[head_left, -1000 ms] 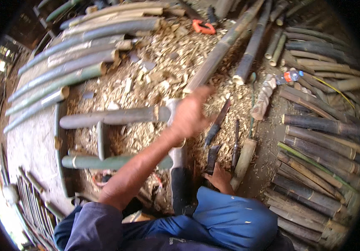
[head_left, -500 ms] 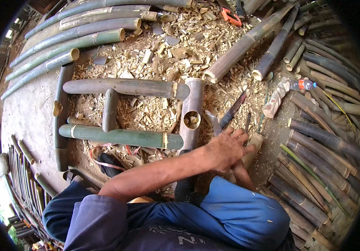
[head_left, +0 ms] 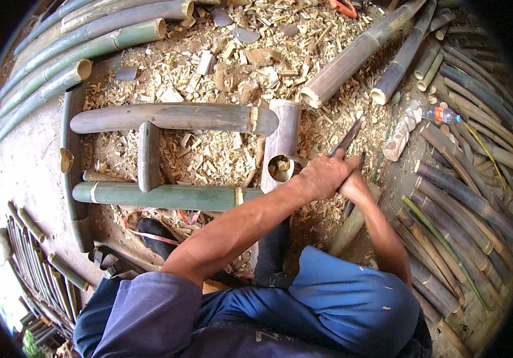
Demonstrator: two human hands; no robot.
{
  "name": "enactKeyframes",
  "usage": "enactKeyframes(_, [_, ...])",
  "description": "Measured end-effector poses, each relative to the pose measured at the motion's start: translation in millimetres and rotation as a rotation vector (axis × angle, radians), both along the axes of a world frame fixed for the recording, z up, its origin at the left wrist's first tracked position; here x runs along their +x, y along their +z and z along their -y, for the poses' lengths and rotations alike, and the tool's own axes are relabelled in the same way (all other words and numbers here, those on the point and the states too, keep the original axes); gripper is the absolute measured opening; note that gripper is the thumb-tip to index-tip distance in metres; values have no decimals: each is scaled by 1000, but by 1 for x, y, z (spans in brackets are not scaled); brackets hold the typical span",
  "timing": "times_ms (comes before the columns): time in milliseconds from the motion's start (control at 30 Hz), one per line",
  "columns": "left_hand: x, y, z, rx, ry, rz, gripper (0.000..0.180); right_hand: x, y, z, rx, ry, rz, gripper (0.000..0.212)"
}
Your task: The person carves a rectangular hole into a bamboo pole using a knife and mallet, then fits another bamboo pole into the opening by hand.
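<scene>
My left hand (head_left: pixel 322 178) reaches across to the right, with its fingers pressed together against my right hand (head_left: pixel 355 184). The two hands meet over the chips, and what lies between them is hidden. My right fingers are mostly covered. Just beyond the hands a dark knife blade (head_left: pixel 349 138) points away; its handle is out of sight under my left hand. A slim dark tool (head_left: pixel 361 160) shows beside my right hand. Left of the hands stands a thick pale bamboo piece (head_left: pixel 270 179) with a round hole (head_left: pixel 281 169) cut in it.
Joined bamboo poles form a frame, with a brown rail (head_left: pixel 173 117) and a green rail (head_left: pixel 167 197). Wood chips (head_left: pixel 208 77) cover the ground. Bamboo poles (head_left: pixel 363 53) lie ahead, and more are stacked at right. A plastic bottle (head_left: pixel 441 114) lies beside a wrapped bundle (head_left: pixel 400 132).
My right hand and forearm have come out into view from the lower right. My left hand has moved slightly up, and its spread fingers have closed. The view has shifted a little.
</scene>
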State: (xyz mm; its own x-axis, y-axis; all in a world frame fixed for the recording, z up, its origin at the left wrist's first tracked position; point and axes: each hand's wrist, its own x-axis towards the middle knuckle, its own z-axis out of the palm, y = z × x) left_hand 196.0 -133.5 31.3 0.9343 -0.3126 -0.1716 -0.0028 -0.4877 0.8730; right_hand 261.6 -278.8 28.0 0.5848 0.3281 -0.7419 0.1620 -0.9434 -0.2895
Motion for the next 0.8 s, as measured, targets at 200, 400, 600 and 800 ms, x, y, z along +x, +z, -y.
enactKeyframes(200, [-2,-1,-20,-138,337,101,77,39,21,-45,-115,393,191,35])
enactKeyframes(400, [-16,-5,-34,-292,688,153,93,51,28,-97,-33,803,278,28])
enactKeyframes(600, [-31,-18,-34,-424,1067,271,88,36,30,-152,63,1273,429,7])
enactKeyframes(800, [-33,-26,-19,-286,1173,361,96,26,35,-161,-4,1358,378,8])
